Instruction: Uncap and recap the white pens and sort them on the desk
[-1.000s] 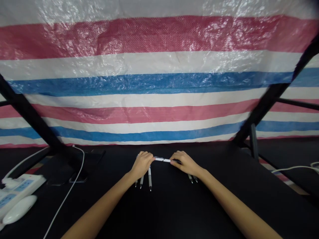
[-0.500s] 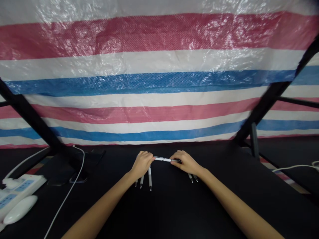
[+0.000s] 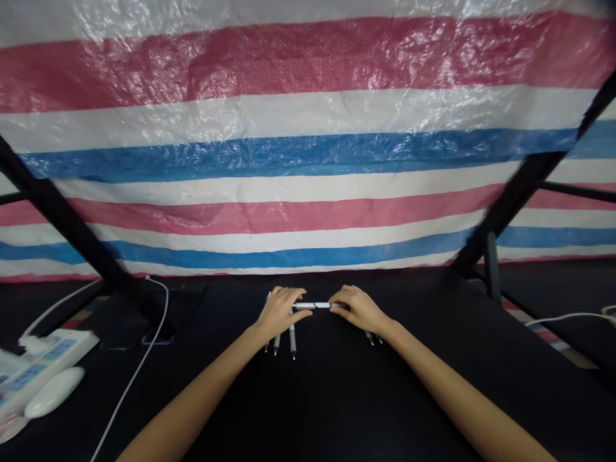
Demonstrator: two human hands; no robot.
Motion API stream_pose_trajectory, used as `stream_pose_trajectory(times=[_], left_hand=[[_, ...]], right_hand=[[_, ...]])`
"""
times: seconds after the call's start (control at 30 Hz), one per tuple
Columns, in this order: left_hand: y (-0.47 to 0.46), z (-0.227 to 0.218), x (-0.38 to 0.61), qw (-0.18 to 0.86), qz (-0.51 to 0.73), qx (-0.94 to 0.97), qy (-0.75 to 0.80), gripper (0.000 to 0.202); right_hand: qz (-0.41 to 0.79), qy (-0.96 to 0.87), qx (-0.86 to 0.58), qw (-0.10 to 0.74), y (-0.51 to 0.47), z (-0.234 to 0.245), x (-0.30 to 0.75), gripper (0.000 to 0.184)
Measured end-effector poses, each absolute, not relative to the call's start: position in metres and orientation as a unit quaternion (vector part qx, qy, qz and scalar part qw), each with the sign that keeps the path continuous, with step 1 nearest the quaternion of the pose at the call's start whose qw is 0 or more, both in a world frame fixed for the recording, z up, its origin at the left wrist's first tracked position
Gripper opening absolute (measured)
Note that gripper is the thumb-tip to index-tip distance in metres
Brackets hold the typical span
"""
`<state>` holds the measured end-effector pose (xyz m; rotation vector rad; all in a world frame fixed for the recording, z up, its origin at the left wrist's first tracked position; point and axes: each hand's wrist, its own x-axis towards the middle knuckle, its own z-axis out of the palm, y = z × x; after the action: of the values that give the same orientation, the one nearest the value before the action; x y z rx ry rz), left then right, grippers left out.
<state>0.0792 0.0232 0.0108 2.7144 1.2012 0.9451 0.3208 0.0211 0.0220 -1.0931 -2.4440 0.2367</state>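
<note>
A white pen (image 3: 317,305) with a grey grip section lies crosswise between my two hands. My right hand (image 3: 359,309) pinches its right end between thumb and fingers. Around the pen's left end, my left hand (image 3: 281,313) is open, thumb and fingers apart. Beneath and beside that hand, similar pens lie lengthwise on the black table, tips toward me; the nearest to the middle is a white and grey pen (image 3: 293,341). Two more pen tips (image 3: 370,338) poke out below my right hand, their upper parts hidden by it.
The black table (image 3: 317,398) meets a striped plastic sheet (image 3: 308,215) at the back. At left are a white power strip (image 3: 51,359), a white mouse-like object (image 3: 55,392), a white cable (image 3: 138,369) and dark flat objects. Black frame bars (image 3: 513,199) slant up on both sides.
My left thumb and fingers have spread from a closed grip on the pen's left end. The right hand keeps its hold. The whole view has shifted slightly.
</note>
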Motion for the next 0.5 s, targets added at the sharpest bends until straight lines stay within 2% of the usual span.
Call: stream_pose_trajectory(times=[0.1,0.5], left_hand=[[0.0230,0.0083,0.0803,-0.011,0.289,0.891,0.348,0.023],[0.0250,0.0060,0.0815,-0.024,0.251,0.898,0.361,0.028]], right_hand=[[0.075,-0.890,-0.393,0.220,0.0200,0.0202,0.3194,0.016],[0.047,-0.895,-0.386,0.218,0.0198,0.0175,0.3190,0.016]])
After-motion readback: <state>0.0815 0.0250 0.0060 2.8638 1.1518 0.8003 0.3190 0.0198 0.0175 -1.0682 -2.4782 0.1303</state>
